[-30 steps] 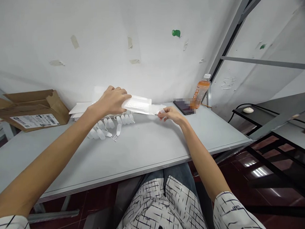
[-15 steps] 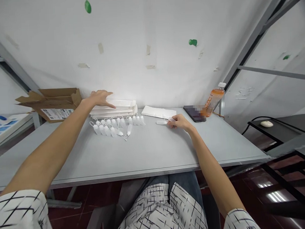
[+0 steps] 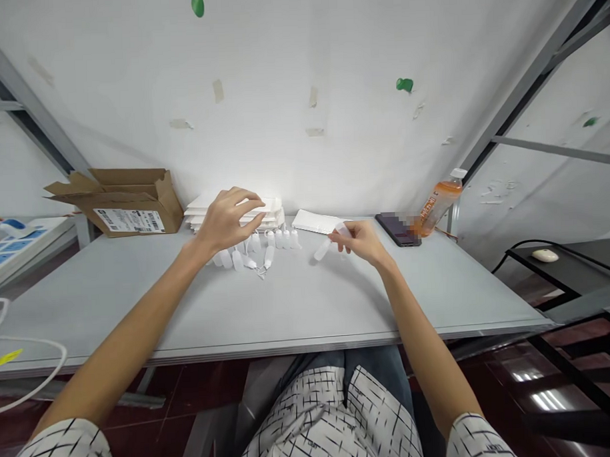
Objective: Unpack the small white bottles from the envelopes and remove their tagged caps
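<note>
Right hand [image 3: 358, 242], right of centre: fingers pinched on a white tag [image 3: 322, 249], tilted just above or on the bench [image 3: 288, 309] (contact unclear), probably gripped at one end so the rest stays free. Left hand [image 3: 229, 218], left of centre: thumb and fingers apart, nothing seen in them, over the near side of the stack [image 3: 197, 211] and row of tags [image 3: 269, 250], presumably lined up for easy picking. Hand and wrist hide part of both; the held tag's upper end is partly behind the fingers, its cord not made out.
</note>
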`<action>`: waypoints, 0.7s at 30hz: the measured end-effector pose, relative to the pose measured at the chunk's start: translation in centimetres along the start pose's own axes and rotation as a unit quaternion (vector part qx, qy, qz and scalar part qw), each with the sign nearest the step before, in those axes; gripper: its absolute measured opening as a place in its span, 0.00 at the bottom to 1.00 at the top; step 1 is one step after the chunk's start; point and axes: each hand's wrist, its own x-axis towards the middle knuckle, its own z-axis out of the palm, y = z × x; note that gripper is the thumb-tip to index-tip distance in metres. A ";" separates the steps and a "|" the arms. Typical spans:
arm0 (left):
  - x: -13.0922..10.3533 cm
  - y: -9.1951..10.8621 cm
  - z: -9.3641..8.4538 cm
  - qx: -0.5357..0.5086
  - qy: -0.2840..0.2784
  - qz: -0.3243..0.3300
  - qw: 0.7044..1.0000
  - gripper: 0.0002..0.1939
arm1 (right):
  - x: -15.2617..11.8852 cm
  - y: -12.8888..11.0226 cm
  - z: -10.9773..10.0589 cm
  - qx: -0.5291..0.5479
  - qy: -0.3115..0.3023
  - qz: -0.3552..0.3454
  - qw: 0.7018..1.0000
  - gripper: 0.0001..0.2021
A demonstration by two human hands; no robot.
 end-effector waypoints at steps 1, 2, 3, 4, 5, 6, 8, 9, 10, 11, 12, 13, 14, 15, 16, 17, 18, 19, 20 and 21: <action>-0.6 -0.4 0.4 0.008 0.021 -0.018 1.000 0.13 | 0.0 -0.7 0.9 -0.017 -0.005 -0.013 1.000 0.15; -1.1 -0.9 0.8 0.016 0.039 -0.037 0.998 0.13 | 0.2 -1.3 1.9 -0.036 -0.014 -0.024 0.999 0.15; -1.7 -1.4 1.1 0.024 0.053 -0.055 0.997 0.13 | 0.4 -1.9 2.9 -0.058 -0.031 -0.037 0.997 0.14; -2.2 -2.0 1.3 0.032 0.067 -0.071 0.995 0.12 | 0.6 -2.4 3.9 -0.085 -0.047 -0.057 0.994 0.14; -2.6 -2.6 1.5 0.039 0.077 -0.083 0.993 0.12 | 1.0 -2.9 4.8 -0.119 -0.059 -0.084 0.988 0.14; -3.0 -3.1 1.5 0.043 0.084 -0.092 0.991 0.12 | 1.4 -3.3 5.7 -0.153 -0.070 -0.106 0.980 0.14; -3.5 -3.8 1.4 0.048 0.093 -0.107 0.989 0.13 | 2.3 -3.9 7.2 -0.209 -0.083 -0.127 0.966 0.14; -3.7 -4.1 1.3 0.048 0.094 -0.113 0.988 0.13 | 2.7 -4.1 7.7 -0.228 -0.087 -0.130 0.961 0.14; -3.8 -4.3 1.2 0.049 0.095 -0.119 0.987 0.13 | 3.0 -4.2 8.2 -0.242 -0.088 -0.129 0.958 0.13; -3.9 -4.4 1.1 0.051 0.096 -0.124 0.986 0.14 | 3.3 -4.3 8.6 -0.252 -0.089 -0.127 0.955 0.13; -3.9 -4.5 1.0 0.055 0.093 -0.126 0.986 0.14 | 3.5 -4.3 8.8 -0.261 -0.088 -0.124 0.953 0.12; -3.9 -4.6 1.0 0.061 0.088 -0.127 0.986 0.14 | 3.6 -4.2 9.1 -0.268 -0.087 -0.121 0.952 0.12; -4.0 -4.7 1.0 0.067 0.081 -0.127 0.986 0.14 | 3.7 -4.1 9.2 -0.275 -0.086 -0.119 0.950 0.12; -4.0 -4.7 1.0 0.071 0.076 -0.127 0.986 0.14 | 3.8 -4.0 9.3 -0.279 -0.084 -0.118 0.949 0.12; -4.0 -4.8 1.1 0.072 0.072 -0.125 0.987 0.13 | 3.8 -3.9 9.4 -0.281 -0.083 -0.117 0.949 0.12; -4.0 -4.9 1.2 0.067 0.075 -0.124 0.987 0.13 | 3.7 -3.8 9.4 -0.281 -0.082 -0.116 0.949 0.13; -4.0 -4.9 1.3 0.059 0.087 -0.123 0.987 0.12 | 3.7 -3.8 9.4 -0.282 -0.079 -0.115 0.949 0.13; -4.0 -4.9 1.4 0.047 0.104 -0.123 0.986 0.12 | 3.6 -3.7 9.4 -0.282 -0.077 -0.115 0.949 0.14; -4.0 -4.9 1.5 0.033 0.124 -0.121 0.984 0.12 | 3.6 -3.7 9.4 -0.282 -0.075 -0.115 0.950 0.15; -4.0 -4.9 1.6 0.021 0.142 -0.119 0.982 0.12 | 3.5 -3.7 9.4 -0.282 -0.073 -0.116 0.950 0.15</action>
